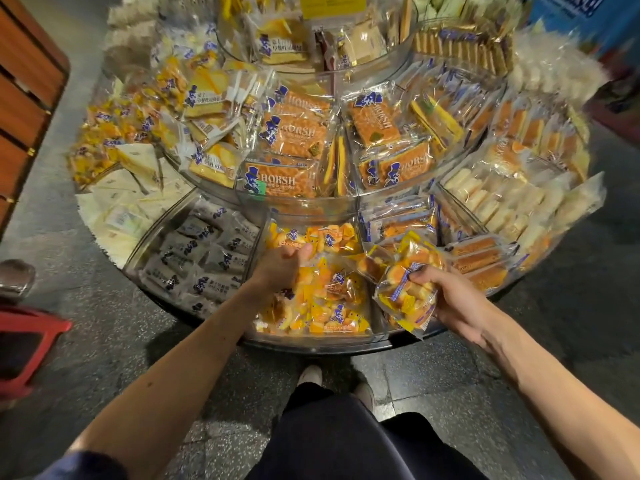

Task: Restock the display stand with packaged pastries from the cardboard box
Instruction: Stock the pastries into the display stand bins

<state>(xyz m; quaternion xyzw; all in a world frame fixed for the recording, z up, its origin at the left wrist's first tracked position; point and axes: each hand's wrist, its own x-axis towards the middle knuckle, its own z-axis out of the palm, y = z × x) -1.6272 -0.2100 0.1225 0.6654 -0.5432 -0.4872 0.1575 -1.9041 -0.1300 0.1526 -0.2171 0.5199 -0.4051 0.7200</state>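
Right hand (450,299), packs (401,289) above stand rim (311,346)

We've got left hand (280,268) over the front-centre compartment (311,337) of the stand (329,349), right hand (446,296) holding a pastry bundle (405,289) just right of it; HORSH packs (277,181) one tier up behind.

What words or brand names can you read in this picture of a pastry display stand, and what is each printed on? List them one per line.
"HORSH": front brown packet, middle tier.
"HORSH": brown packet behind it.
"HORSH", sideways: brown packet further right.
Too blurred to read: yellow packets gripped by the right hand, grey packets, blue sign.
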